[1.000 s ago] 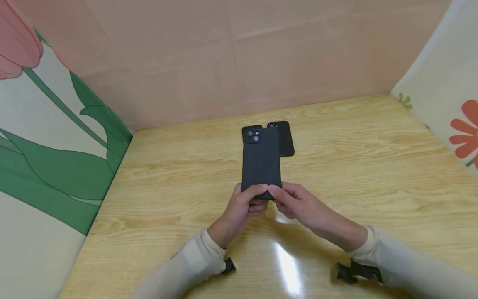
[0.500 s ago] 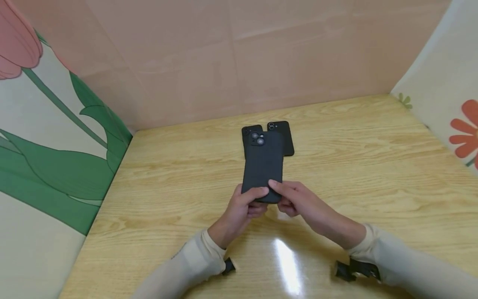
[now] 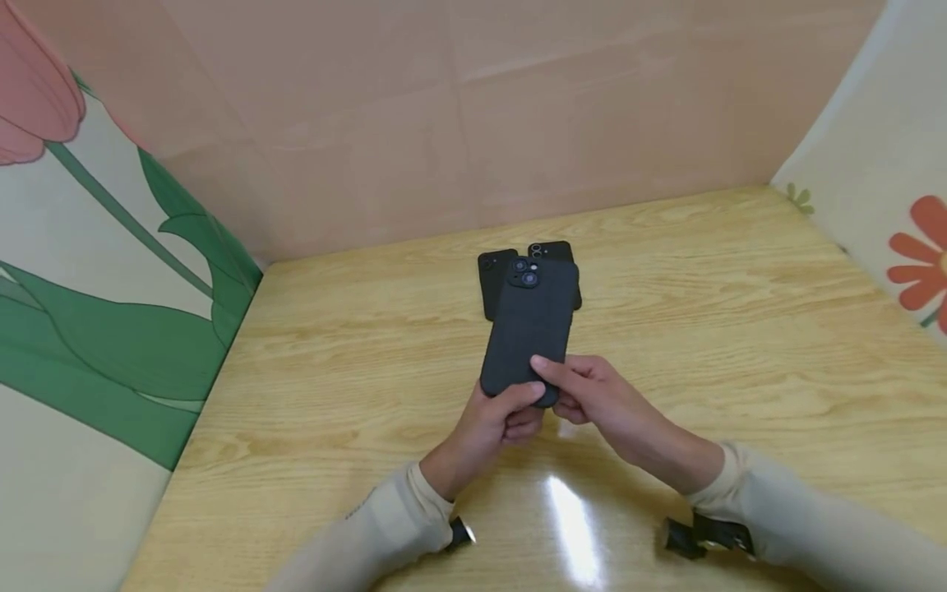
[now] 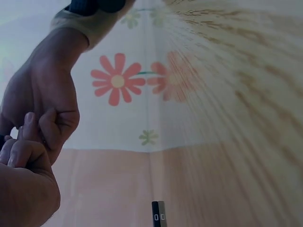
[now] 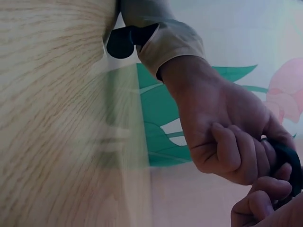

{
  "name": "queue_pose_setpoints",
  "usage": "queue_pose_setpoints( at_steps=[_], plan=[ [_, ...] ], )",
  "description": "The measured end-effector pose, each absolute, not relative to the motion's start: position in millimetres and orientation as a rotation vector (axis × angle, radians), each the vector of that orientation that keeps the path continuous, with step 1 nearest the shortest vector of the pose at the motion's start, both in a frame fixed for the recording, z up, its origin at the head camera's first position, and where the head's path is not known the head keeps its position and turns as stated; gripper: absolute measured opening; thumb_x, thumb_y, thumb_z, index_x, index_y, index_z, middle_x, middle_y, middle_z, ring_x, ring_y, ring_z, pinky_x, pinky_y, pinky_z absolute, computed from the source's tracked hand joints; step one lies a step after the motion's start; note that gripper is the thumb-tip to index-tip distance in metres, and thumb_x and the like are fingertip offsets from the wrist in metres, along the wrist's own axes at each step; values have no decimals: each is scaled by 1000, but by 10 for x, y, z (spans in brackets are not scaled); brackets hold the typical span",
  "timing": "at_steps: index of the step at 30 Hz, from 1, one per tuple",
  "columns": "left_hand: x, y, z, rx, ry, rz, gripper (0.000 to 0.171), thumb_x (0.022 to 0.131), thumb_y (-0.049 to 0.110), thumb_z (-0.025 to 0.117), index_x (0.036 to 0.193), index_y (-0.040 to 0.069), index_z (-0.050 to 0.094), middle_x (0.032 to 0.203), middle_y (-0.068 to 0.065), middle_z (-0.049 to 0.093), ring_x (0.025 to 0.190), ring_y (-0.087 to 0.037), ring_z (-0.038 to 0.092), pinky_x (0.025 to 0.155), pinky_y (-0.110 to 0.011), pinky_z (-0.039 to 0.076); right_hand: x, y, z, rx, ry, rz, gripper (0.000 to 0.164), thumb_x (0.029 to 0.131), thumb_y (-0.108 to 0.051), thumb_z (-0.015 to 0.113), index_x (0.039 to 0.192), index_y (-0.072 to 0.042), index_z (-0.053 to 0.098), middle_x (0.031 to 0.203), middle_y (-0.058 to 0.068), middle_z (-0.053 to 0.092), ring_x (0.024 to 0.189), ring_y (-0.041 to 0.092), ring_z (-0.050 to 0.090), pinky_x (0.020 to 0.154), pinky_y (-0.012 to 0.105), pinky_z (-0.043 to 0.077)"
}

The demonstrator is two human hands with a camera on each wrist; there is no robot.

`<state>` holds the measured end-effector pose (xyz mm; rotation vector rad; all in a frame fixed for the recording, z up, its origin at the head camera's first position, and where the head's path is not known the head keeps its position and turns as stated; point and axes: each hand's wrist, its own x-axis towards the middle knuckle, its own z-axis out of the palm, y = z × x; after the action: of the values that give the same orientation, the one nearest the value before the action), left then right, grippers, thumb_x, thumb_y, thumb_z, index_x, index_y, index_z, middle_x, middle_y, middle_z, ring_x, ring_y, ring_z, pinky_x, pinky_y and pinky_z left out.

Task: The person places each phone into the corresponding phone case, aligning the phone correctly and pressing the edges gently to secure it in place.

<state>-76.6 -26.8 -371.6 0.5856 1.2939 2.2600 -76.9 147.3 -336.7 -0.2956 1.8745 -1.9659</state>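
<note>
A black smartphone [image 3: 529, 329] with two camera lenses at its upper left corner is held above the table in the head view, its back facing up and its top leaning right. My left hand [image 3: 491, 419] grips the lower left corner, thumb across the back. At the lower right edge my right hand [image 3: 592, 390] pinches it, thumb on the back and fingers curled beneath. In the right wrist view, a dark edge of the phone [image 5: 294, 165] shows between the hands. The phone's underside is hidden in the head view.
Behind the held phone, a second black phone [image 3: 494, 288] and a third black phone [image 3: 551, 249] lie side by side on the wood-grain table [image 3: 333, 353], partly covered in this view. A pink wall covering [image 3: 355, 123] rises at the back, with flower-printed panels on both sides.
The held phone has turned clockwise, its top swinging right and uncovering more of the left phone behind. My right thumb has slid up the back; my left hand has shifted slightly right.
</note>
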Motion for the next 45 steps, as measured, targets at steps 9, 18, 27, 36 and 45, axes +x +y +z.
queue_pose_setpoints(
  at_steps=[9, 18, 27, 36, 45],
  plan=[
    [-793, -334, -3645, 709, 1184, 2337, 13, 82, 7, 45, 83, 17, 54, 50, 10, 27, 41, -9, 17, 41, -25, 14, -824, 1559, -3304, -213, 1807, -2242, 33, 105, -31, 49, 78, -19, 64, 57, -6, 30, 52, 17, 23, 53, 35, 17],
    [-890, -396, -3651, 749, 987, 2589, 27, 99, 32, 45, 78, 17, 50, 56, 5, 22, 46, -10, 22, 46, -26, 15, -770, 1555, -3292, -349, 1658, -2199, 26, 107, -29, 37, 92, -11, 50, 67, -6, 41, 55, 18, 27, 58, 36, 17],
    [-791, -283, -3660, 478, 1322, 2319, 33, 101, 24, 41, 73, 16, 56, 57, 10, 32, 50, -7, 28, 50, -20, 26, -708, 1457, -3346, -407, 1745, -2025, 34, 107, -31, 38, 82, -12, 51, 64, -7, 44, 53, 10, 36, 50, 31, 24],
    [-838, -325, -3646, 449, 1342, 2448, 41, 100, 21, 43, 60, 17, 46, 47, 12, 26, 41, -5, 21, 43, -22, 17, -744, 1497, -3328, -529, 1759, -2051, 43, 107, -25, 38, 67, -10, 37, 58, -1, 28, 50, 21, 25, 48, 31, 21],
    [-869, -354, -3615, 445, 1321, 2431, 45, 100, 24, 40, 55, 17, 39, 45, 12, 25, 39, -5, 22, 42, -22, 17, -753, 1497, -3328, -569, 1718, -2094, 34, 107, -20, 43, 73, -15, 47, 62, -3, 29, 54, 21, 25, 54, 33, 21]
  ],
)
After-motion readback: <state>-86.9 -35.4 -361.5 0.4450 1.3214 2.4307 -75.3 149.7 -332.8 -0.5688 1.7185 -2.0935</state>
